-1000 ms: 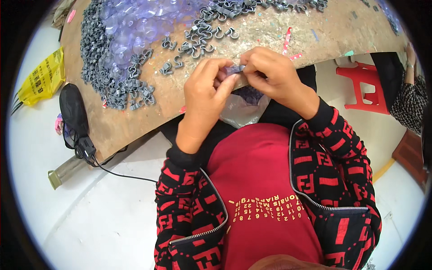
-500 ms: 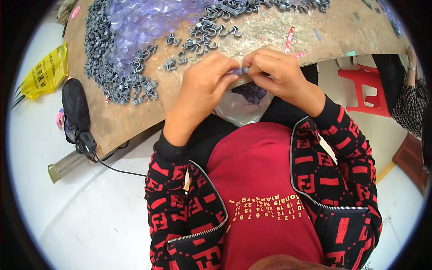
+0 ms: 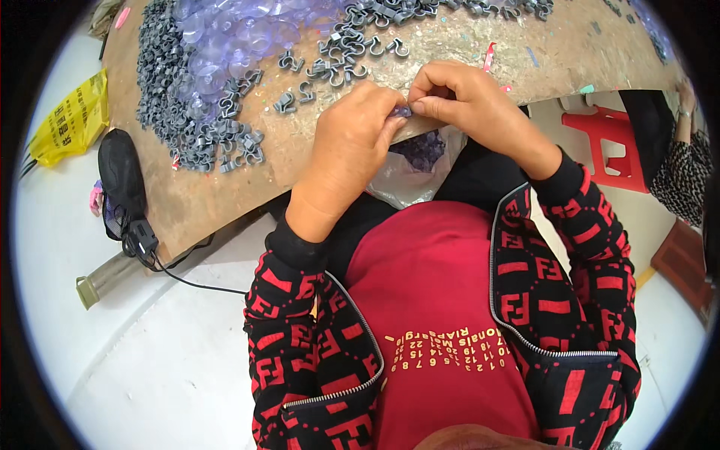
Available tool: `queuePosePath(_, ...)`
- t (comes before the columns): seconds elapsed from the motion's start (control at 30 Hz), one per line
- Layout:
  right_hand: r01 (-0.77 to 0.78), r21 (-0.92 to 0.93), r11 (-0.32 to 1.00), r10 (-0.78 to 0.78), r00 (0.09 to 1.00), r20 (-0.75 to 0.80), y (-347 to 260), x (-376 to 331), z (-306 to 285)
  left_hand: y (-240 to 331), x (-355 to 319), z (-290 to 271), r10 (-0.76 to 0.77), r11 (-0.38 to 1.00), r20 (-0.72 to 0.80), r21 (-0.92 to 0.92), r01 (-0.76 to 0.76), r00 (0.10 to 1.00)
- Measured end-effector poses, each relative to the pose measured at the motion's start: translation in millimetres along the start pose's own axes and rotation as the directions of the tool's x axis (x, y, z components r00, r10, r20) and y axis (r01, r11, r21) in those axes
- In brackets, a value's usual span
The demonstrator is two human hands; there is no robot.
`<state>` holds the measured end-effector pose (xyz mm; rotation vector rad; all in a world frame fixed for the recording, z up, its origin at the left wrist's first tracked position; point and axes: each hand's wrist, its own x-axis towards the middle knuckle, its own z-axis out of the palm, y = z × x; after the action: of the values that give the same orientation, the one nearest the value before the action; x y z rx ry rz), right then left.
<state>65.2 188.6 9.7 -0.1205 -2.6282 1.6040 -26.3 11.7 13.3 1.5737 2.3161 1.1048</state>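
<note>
Left hand (image 3: 352,127) pinches a purple bit (image 3: 402,111) by the table (image 3: 225,195) edge; right hand (image 3: 471,99) is at its end, can't tell if gripping. Loads of grey clips (image 3: 159,79) and purple cups (image 3: 247,37) left, some purple stuff (image 3: 423,154) bagged.

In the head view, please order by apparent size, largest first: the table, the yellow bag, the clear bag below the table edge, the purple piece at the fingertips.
1. Table
2. Yellow bag and clear bag: look alike, not ranked
3. Purple piece
</note>
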Motion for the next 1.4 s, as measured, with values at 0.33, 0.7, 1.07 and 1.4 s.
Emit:
queuePosePath(0.33,-0.140,0.022,0.990,0.132,0.970,0.204,-4,16,-10,2,-4,7,0.004,0.998,-0.054,0.069,-0.001,0.999)
queuePosePath(0.7,-0.166,0.024,0.986,0.156,0.958,0.240,-6,22,-9,0,-2,4,-0.041,0.999,-0.023,0.023,0.041,0.999)
queuePosePath(1.07,-0.158,0.002,0.987,0.152,0.950,0.274,-10,28,-10,-3,-1,8,0.024,0.999,-0.063,0.023,-0.022,0.998)
queuePosePath(1.4,-0.035,-0.105,0.994,0.056,0.977,0.204,-10,21,-9,4,2,10,0.047,0.986,0.001,0.161,-0.047,0.999)
